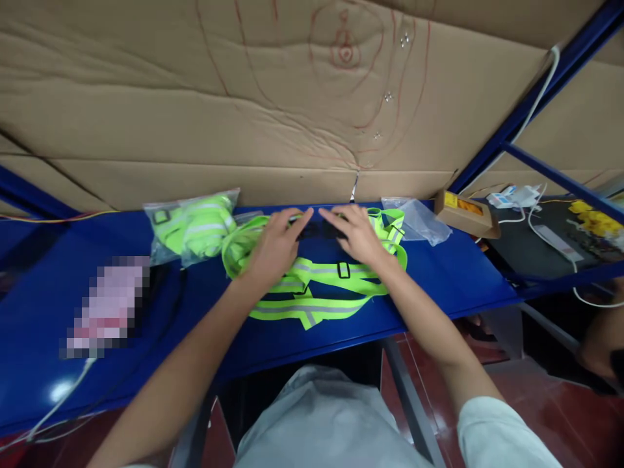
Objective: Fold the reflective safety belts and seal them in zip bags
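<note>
A neon-yellow reflective strap harness (331, 309) with grey stripes and black adjusting buckles lies in loops on the blue table. Over its left loops rests my left hand (277, 244), fingers stretched and apart. My right hand (358, 234) reaches across its right part, with the fingers spread and pointing left. Between the two hands lies a dark piece (316, 229), perhaps a buckle; its shape is hard to make out. Both palms face down, so any contact beneath them is hidden.
To the left are a clear bag (205, 227) of folded neon straps and a pixelated pink object (110, 302) with a white cable. An empty clear bag (419, 221) and a small cardboard box (463, 213) sit at right. Cardboard (244, 123) lines the back.
</note>
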Tool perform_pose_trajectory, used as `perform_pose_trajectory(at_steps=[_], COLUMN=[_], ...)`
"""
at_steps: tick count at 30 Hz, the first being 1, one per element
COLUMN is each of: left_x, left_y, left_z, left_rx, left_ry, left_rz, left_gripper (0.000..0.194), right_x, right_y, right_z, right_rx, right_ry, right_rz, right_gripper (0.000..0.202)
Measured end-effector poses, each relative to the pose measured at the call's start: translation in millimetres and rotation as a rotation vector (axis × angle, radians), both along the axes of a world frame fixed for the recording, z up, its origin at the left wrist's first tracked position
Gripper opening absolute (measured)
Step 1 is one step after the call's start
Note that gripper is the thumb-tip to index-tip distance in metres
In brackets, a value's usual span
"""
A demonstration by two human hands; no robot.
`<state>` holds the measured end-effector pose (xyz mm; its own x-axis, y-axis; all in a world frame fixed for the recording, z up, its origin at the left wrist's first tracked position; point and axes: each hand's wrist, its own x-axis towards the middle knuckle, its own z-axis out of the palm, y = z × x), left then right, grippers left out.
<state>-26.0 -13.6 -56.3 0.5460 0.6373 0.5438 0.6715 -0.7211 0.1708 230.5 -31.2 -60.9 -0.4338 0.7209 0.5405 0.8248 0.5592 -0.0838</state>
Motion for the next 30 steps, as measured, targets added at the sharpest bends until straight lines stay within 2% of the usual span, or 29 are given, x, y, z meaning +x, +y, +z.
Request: perform_pose_trajectory(at_steps=[2, 5, 10, 15, 23, 25, 26, 28, 30], left_x=[7, 4, 5, 4, 14, 18, 19, 18, 13], left_y=[4, 2, -2, 1, -9, -11, -12, -10, -4], left_z=[-20.6, -35.1, -40.6, -41.7, -48.9, -41.4, -33.1, -6.9, 28.1], left_rx=[-0.015, 0.015, 0.047, 0.089, 0.146, 0.130, 0.111, 0.052, -0.051], left_ry=[-0.009, -0.054, -0.046, -0.086, -0.024, -0.022, -0.026, -0.046, -0.105], left_rz=[-0.020, -0.057, -0.136, -0.120, -0.114, -0.095, -0.086, -0.087, -0.096], left_gripper=[0.068, 0.071, 0.073, 0.071, 0.064, 0.064, 0.065, 0.068, 0.081], right_x=[-12, -16, -17, -18, -32, -37, -39, -37, -31], right_y=[1, -6, -10, -10, -18, -16, -14, -7, 4], right_z=[-17.8, -34.9, -43.1, -40.4, -42.7, -38.4, -32.9, -13.8, 15.0], right_rx=[-0.045, -0.080, -0.091, 0.000, 0.022, -0.011, -0.027, -0.039, -0.022], right_ry=[-0.018, 0.030, 0.096, 0.195, 0.091, 0.101, 0.121, 0.194, 0.283], right_rz=[0.035, 0.049, 0.027, 0.019, -0.011, -0.024, -0.015, 0.039, 0.137], right_gripper=[0.063, 0.059, 0.065, 0.065, 0.069, 0.074, 0.078, 0.084, 0.085])
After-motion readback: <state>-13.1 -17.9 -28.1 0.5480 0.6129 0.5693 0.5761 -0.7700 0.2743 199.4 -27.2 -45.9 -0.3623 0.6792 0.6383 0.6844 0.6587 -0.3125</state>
